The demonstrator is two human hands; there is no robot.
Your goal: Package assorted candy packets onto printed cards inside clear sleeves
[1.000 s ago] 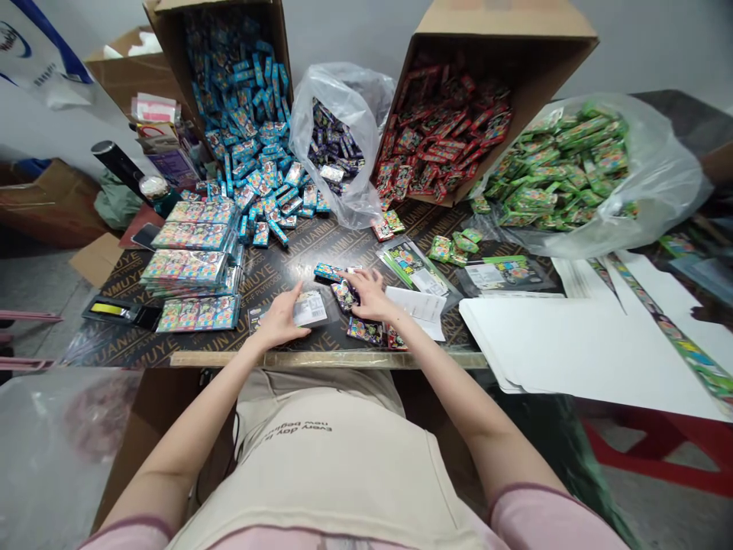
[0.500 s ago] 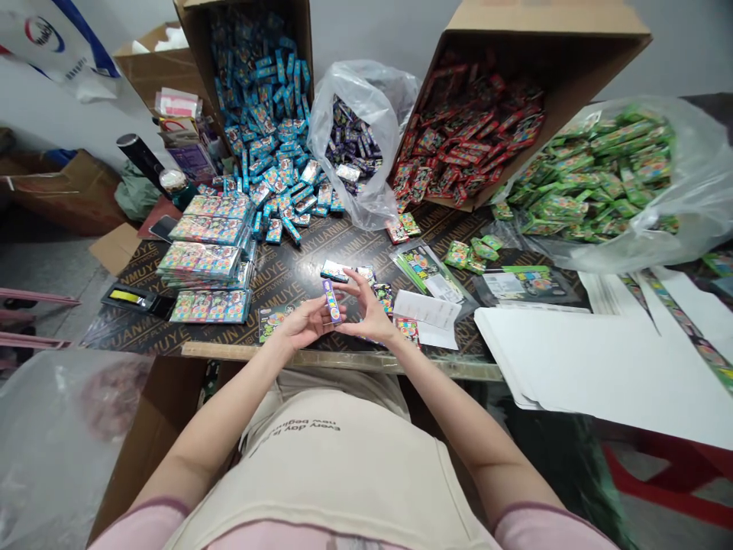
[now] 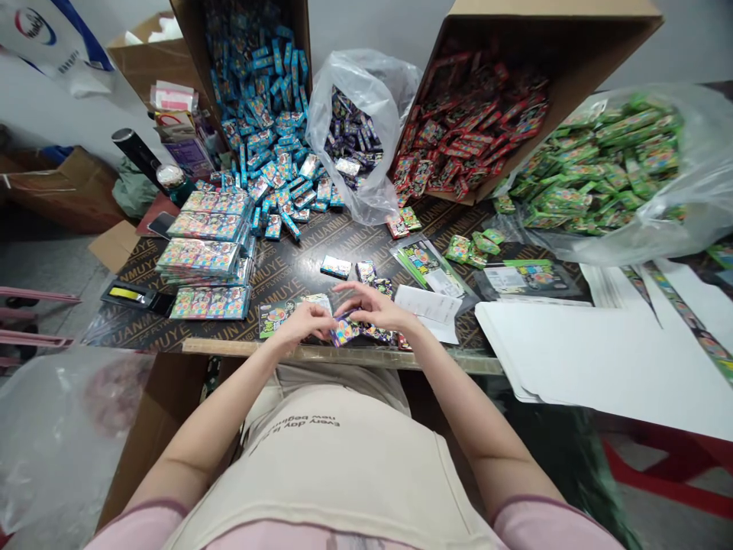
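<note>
My left hand [image 3: 306,322] pinches one end of a small purple printed box [image 3: 344,331], which lies tilted low over the table's front part. Just right of it, my right hand [image 3: 378,307] hovers with fingers curved and apart; whether a fingertip touches the box I cannot tell. Beneath and behind the right hand are several dark purple boxes [image 3: 366,271], partly hidden. A single blue box [image 3: 336,266] lies behind both hands. Left of my left hand, a printed card [image 3: 273,318] rests flat on the table.
Stacked wrapped packs [image 3: 210,303] stand at left. Along the back are a carton of blue boxes [image 3: 260,99], a plastic bag of purple boxes [image 3: 366,195], a carton of red boxes [image 3: 573,99] and a bag of green packets [image 3: 624,164]. White sheets [image 3: 595,359] overhang the right front edge.
The purple box has gone from upright between both hands to tilted and lower, its broad face showing. My right hand's fingers have come away from around it, and the view has shifted slightly.
</note>
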